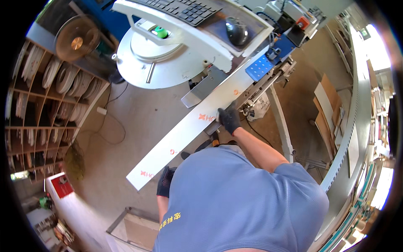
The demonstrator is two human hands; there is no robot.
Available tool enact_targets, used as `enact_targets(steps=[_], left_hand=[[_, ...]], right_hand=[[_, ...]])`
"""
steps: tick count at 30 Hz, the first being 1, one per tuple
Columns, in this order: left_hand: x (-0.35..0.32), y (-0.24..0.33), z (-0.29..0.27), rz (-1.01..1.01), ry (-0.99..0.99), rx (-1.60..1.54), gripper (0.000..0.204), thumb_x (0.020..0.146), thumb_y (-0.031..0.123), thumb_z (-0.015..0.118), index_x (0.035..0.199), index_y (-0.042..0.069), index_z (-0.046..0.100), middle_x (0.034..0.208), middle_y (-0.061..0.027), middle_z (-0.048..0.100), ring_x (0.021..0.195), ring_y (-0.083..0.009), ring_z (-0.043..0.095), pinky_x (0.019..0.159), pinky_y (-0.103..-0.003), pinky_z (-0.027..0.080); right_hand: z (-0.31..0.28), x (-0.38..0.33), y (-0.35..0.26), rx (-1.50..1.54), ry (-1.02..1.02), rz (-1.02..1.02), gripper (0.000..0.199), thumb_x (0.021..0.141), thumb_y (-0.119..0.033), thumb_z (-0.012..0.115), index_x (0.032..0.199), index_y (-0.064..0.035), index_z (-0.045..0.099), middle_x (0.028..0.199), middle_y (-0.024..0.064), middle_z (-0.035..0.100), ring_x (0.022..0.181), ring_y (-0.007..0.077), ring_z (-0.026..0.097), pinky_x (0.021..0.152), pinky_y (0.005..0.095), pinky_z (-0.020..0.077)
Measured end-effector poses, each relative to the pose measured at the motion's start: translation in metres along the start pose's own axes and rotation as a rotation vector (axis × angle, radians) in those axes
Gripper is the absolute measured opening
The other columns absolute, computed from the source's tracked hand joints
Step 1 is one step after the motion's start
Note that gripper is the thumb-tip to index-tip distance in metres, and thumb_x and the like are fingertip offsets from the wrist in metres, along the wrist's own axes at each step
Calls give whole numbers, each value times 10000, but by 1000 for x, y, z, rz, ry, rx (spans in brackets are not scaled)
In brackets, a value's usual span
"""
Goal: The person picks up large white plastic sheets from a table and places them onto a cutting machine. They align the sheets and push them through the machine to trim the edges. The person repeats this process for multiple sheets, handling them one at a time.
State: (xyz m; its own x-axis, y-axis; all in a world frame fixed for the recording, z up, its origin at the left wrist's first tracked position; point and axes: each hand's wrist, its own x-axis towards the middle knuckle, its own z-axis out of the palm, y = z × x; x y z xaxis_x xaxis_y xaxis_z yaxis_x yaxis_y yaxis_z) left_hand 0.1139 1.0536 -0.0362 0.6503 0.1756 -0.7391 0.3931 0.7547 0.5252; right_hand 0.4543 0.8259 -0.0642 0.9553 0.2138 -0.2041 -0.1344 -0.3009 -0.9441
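Observation:
A long white panel [187, 131] with orange-red printed marks slants from the lower left up to the machine at the upper right. Its far end lies against a blue plate with small holes [259, 68]. My right hand [229, 120], in a black glove, grips the panel's near long edge around the middle. Close to the panel's left end, my left hand [165, 183], also gloved in black, is closed at the same edge; my shirt and the panel partly hide its fingers. A grey metal support [213, 127] shows beneath the panel beside my right hand.
Beyond the panel is a round white machine disc [155, 71], with a keyboard [180, 10] and mouse [236, 31] on a shelf above. Slotted shelving [44, 90] holding rolls stands left. Leaning boards [327, 109] and a long rail [346, 143] are at right. A cable [119, 122] crosses the floor.

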Motion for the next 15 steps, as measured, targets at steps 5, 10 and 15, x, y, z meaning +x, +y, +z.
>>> enact_targets(steps=[5,10,15], left_hand=[[-34,-16,-53,-28,328,-360,398,963,442,526,858,88,674,623,-24,618,485,-116,552,429,-231,422],[-26,3,-48,-60,277,-378,411,959,465,517,875,86,654,624,-9,612,410,-114,496,368,-243,373],[3,23,-23,-162,84,-454,456,953,468,513,919,30,633,630,-7,586,423,-122,486,387,-251,385]], right_hand=[[-30,14,-54,34,77,115,480,831,-70,614,1229,47,373,1015,184,627,885,265,620,776,364,501],[-55,54,-39,-7,174,12,544,820,-47,597,1303,38,362,1111,196,616,1012,289,600,887,364,469],[-77,73,-23,-27,302,-61,512,801,-131,617,1228,35,388,1000,200,629,860,306,627,777,392,500]])
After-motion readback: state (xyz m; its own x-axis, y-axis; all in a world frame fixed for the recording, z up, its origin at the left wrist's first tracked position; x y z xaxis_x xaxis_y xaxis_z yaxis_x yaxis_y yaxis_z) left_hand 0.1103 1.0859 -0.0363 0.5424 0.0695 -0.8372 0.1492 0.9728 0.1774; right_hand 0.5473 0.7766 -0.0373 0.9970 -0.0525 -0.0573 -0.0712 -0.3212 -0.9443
